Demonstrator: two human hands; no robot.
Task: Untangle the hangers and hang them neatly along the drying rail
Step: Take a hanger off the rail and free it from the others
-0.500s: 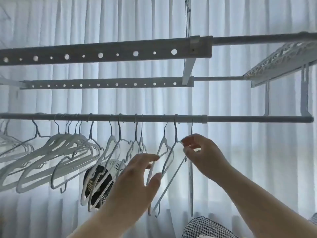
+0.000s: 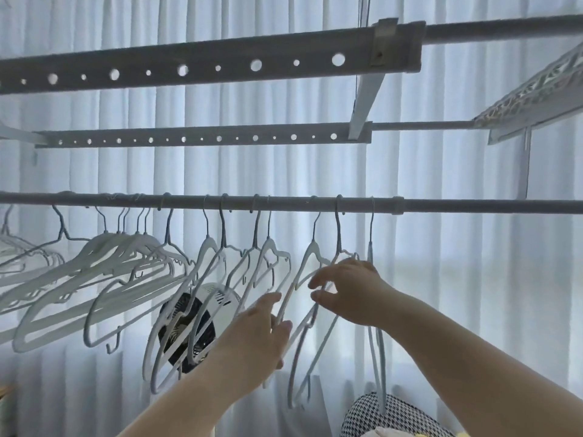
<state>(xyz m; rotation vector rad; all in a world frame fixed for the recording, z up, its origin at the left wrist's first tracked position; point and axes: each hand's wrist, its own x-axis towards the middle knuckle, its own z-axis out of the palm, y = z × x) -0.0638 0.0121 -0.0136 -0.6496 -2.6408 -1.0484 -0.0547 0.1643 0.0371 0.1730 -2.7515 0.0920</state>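
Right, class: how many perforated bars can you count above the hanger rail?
2: the nearer, darker bar runs across the top; the paler bar sits lower, between it and the rail. None seems hidden.

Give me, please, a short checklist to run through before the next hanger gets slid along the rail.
1. Hooks over the drying rail: ok near the hands.
2. Left hand grip on a hanger: ok, fingers around its shoulder.
3. Right hand grip: cannot tell, fingers touch a hanger but closure is unclear.
4. Bunched hangers at the left separated: not ok, overlapping.
5. Free rail to the right: ok, bare.
6. Fan clear of the hangers: cannot tell.
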